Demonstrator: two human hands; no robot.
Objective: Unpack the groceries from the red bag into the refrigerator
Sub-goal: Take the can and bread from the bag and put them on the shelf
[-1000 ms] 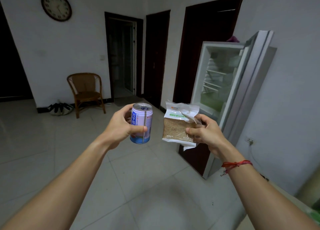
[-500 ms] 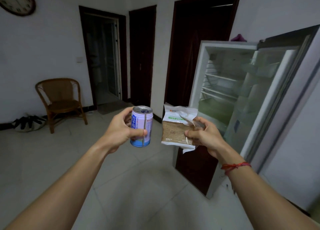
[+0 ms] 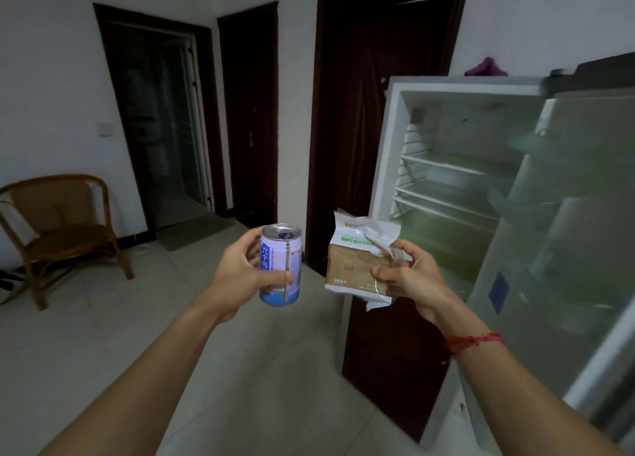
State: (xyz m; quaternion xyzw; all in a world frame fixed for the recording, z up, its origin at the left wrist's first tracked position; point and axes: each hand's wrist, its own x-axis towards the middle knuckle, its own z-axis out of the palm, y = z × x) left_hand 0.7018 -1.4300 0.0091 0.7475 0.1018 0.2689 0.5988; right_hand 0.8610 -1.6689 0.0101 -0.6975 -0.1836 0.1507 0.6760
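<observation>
My left hand (image 3: 240, 276) grips an upright pale purple and blue drink can (image 3: 281, 266) at chest height. My right hand (image 3: 405, 278) holds a white packet of brown bread (image 3: 354, 266) by its right side. Both are held out in front of the refrigerator (image 3: 446, 166), whose upper compartment stands open with white wire shelves and a greenish drawer inside. Its open door (image 3: 563, 235) swings out on the right, close to my right forearm. The red bag is not in view.
A wicker chair (image 3: 62, 228) stands at the left wall. Dark wooden doors (image 3: 371, 111) line the back wall, and one doorway (image 3: 161, 125) is open. A purple object (image 3: 486, 67) lies on top of the refrigerator. The floor is pale tile.
The view has moved closer to the refrigerator and turned right; the fridge interior now fills the right side. Both hands keep the same hold on the can and the bread packet.
</observation>
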